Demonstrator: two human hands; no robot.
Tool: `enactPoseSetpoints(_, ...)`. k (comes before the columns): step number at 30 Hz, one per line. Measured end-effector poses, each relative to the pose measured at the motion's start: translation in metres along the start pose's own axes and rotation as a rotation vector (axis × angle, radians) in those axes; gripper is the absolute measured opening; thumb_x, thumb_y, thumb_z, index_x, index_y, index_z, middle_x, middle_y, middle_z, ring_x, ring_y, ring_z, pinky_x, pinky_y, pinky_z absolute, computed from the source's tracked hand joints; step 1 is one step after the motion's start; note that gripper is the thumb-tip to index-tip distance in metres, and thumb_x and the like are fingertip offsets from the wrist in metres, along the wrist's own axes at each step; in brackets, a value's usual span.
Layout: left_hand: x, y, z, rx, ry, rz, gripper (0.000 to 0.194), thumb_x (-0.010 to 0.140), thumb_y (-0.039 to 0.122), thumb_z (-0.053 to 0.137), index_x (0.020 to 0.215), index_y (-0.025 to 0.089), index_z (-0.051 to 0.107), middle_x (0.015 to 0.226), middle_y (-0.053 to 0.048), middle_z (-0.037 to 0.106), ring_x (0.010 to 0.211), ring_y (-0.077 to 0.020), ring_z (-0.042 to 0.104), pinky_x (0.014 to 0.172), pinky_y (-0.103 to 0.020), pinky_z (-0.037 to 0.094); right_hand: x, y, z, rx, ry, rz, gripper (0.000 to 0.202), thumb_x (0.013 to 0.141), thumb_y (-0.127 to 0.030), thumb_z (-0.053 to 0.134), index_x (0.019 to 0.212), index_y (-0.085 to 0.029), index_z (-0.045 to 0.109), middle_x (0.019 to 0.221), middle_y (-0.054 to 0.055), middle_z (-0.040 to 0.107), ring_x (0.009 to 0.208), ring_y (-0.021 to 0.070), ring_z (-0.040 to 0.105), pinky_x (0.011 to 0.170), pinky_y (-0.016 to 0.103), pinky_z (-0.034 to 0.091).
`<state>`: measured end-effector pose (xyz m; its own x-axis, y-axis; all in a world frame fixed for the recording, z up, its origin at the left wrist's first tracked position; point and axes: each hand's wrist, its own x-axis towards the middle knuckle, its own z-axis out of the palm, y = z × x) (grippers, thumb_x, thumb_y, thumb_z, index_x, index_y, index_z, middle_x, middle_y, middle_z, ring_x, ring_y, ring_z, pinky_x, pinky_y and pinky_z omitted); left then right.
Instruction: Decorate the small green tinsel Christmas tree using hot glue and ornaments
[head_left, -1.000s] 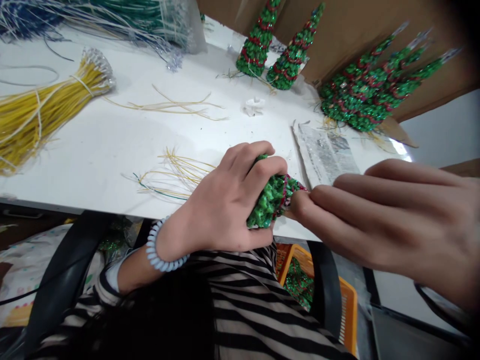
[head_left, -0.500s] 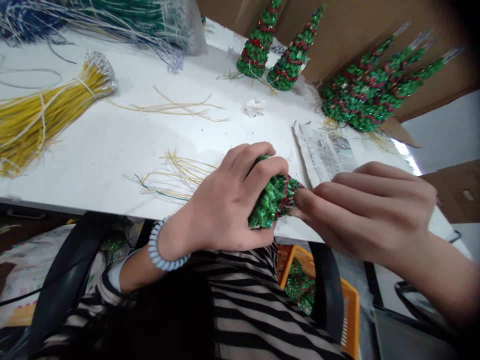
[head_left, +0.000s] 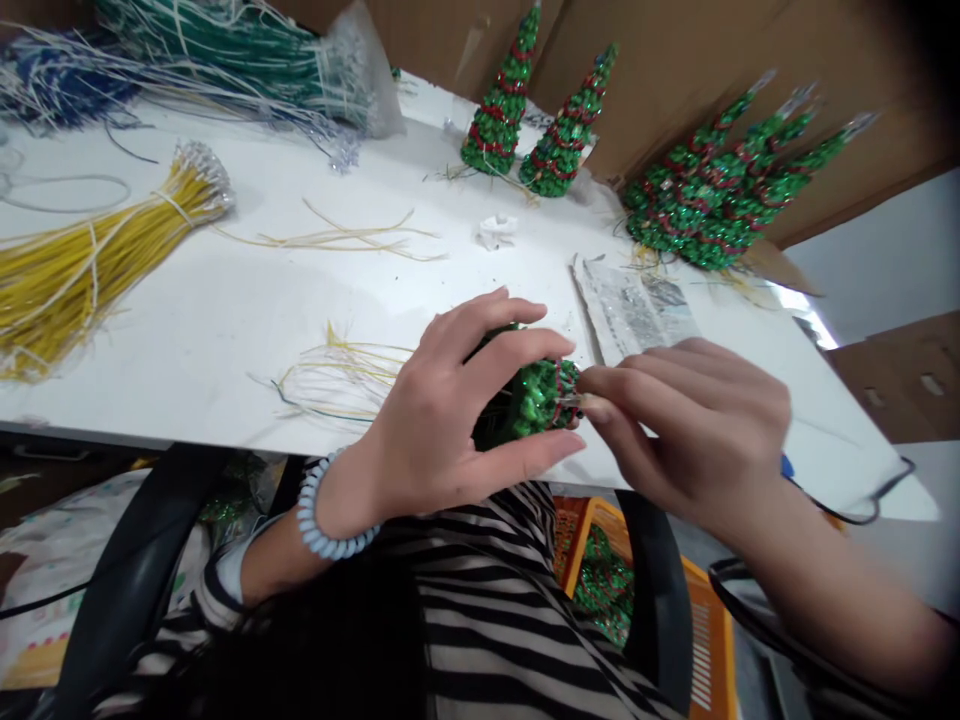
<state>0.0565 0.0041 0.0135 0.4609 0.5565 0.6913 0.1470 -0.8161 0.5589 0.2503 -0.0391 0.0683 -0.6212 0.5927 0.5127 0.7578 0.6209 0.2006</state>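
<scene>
My left hand (head_left: 442, 400), with a pale blue coil band at the wrist, curls around a small green tinsel Christmas tree (head_left: 536, 397) lying on its side over the table's front edge. The tree has red trim, and its far tip is hidden by my right hand. Against the tree's side, my right hand (head_left: 690, 430) pinches a small, thin, clear piece (head_left: 568, 401) between thumb and forefinger. Yellow and pale wires (head_left: 349, 365), with one green one, trail leftward from under my left hand on the white table (head_left: 225, 330).
A tied bundle of yellow wires (head_left: 112, 240) with clear tips lies left. Behind it are green wires (head_left: 247, 60) and blue wires (head_left: 60, 80). Finished-looking tinsel trees (head_left: 495, 120) stand at the back, beside cardboard. Newspaper (head_left: 630, 305) lies right; an orange basket (head_left: 709, 630) sits below.
My right hand has moved a little left and turned, still pinching at the tree. The fingers of my left hand have loosened and spread somewhat around it. The view has shifted slightly.
</scene>
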Motion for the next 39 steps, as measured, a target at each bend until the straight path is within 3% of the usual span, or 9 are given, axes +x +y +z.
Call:
enactPoseSetpoints(4,0.002,0.006,-0.002,0.048,0.116,0.010,0.002,0.088,0.028,0.060,0.090,0.027,0.061,0.107,-0.005,0.071,0.120,-0.0241,0.058,0.102,-0.051,0.047,0.001,-0.002,0.006,0.040,-0.015,0.029,0.027,0.096,-0.024,0.046,0.071,-0.019,0.056,0.052,-0.002,0.054,0.047,0.0111,0.048,0.050,0.028,0.032)
enactPoseSetpoints(10,0.003,0.013,-0.002,0.105,0.118,0.000,0.008,0.090,0.018,0.054,0.087,0.026,0.055,0.092,0.002,0.076,0.112,-0.0234,0.066,0.109,-0.057,0.036,-0.001,-0.002,0.008,0.127,0.021,0.107,0.025,0.096,-0.023,0.046,0.073,-0.020,0.056,0.055,-0.002,0.058,0.047,0.0103,0.050,0.050,0.027,0.035)
enactPoseSetpoints(14,0.000,0.013,-0.001,-0.067,0.171,-0.098,0.003,0.095,0.026,0.049,0.094,0.027,0.052,0.094,0.001,0.075,0.112,-0.0220,0.066,0.109,-0.054,0.039,-0.006,0.001,0.013,0.188,0.095,0.223,0.019,0.095,-0.020,0.048,0.080,-0.021,0.058,0.059,-0.001,0.060,0.052,0.0110,0.054,0.051,0.026,0.040)
enactPoseSetpoints(19,0.001,0.014,-0.005,-0.333,0.270,-0.269,0.011,0.099,0.035,0.044,0.096,0.029,0.052,0.089,0.004,0.074,0.103,-0.0179,0.070,0.107,-0.048,0.045,-0.010,0.001,0.024,0.304,0.140,0.307,0.014,0.092,-0.016,0.053,0.097,-0.019,0.065,0.094,0.008,0.071,0.083,0.0155,0.068,0.068,0.026,0.053)
enactPoseSetpoints(23,0.006,0.008,-0.011,-0.233,0.403,-0.304,0.020,0.101,0.035,0.041,0.087,0.026,0.053,0.079,0.004,0.068,0.089,-0.0162,0.072,0.095,-0.042,0.053,-0.015,0.000,0.025,0.383,0.127,0.266,0.018,0.092,-0.013,0.053,0.103,-0.018,0.066,0.102,0.010,0.073,0.092,0.0169,0.071,0.074,0.026,0.057)
enactPoseSetpoints(26,0.010,-0.004,-0.014,-0.124,0.508,-0.320,0.007,0.096,0.029,0.053,0.093,0.026,0.048,0.088,0.004,0.061,0.087,-0.0149,0.071,0.090,-0.039,0.054,-0.020,-0.002,0.022,0.383,0.131,0.241,0.020,0.091,-0.014,0.053,0.104,-0.020,0.067,0.103,0.010,0.073,0.092,0.0186,0.071,0.072,0.029,0.059)
enactPoseSetpoints(31,0.006,-0.006,-0.013,-0.197,0.380,-0.302,0.031,0.087,0.025,0.064,0.111,0.027,0.043,0.118,-0.004,0.059,0.119,-0.0201,0.058,0.108,-0.044,0.044,-0.027,-0.005,0.020,0.344,0.153,0.252,0.019,0.091,-0.015,0.054,0.104,-0.019,0.068,0.101,0.012,0.073,0.088,0.0192,0.072,0.068,0.029,0.060)
enactPoseSetpoints(36,0.000,0.004,-0.010,-0.090,-0.086,-0.183,0.062,0.079,0.035,0.071,0.132,0.027,0.041,0.141,-0.010,0.047,0.134,-0.0302,0.043,0.114,-0.050,0.035,-0.029,-0.009,0.019,0.348,0.141,0.307,0.020,0.091,-0.016,0.054,0.106,-0.021,0.067,0.103,0.010,0.072,0.088,0.0192,0.071,0.069,0.030,0.058)
enactPoseSetpoints(39,0.000,0.005,-0.009,-0.038,-0.169,-0.146,0.067,0.076,0.044,0.072,0.131,0.027,0.040,0.142,-0.011,0.044,0.134,-0.0315,0.041,0.112,-0.050,0.036,-0.032,-0.013,0.014,0.294,0.162,0.323,0.017,0.090,-0.016,0.056,0.102,-0.021,0.067,0.091,0.008,0.072,0.078,0.0172,0.069,0.061,0.028,0.051)
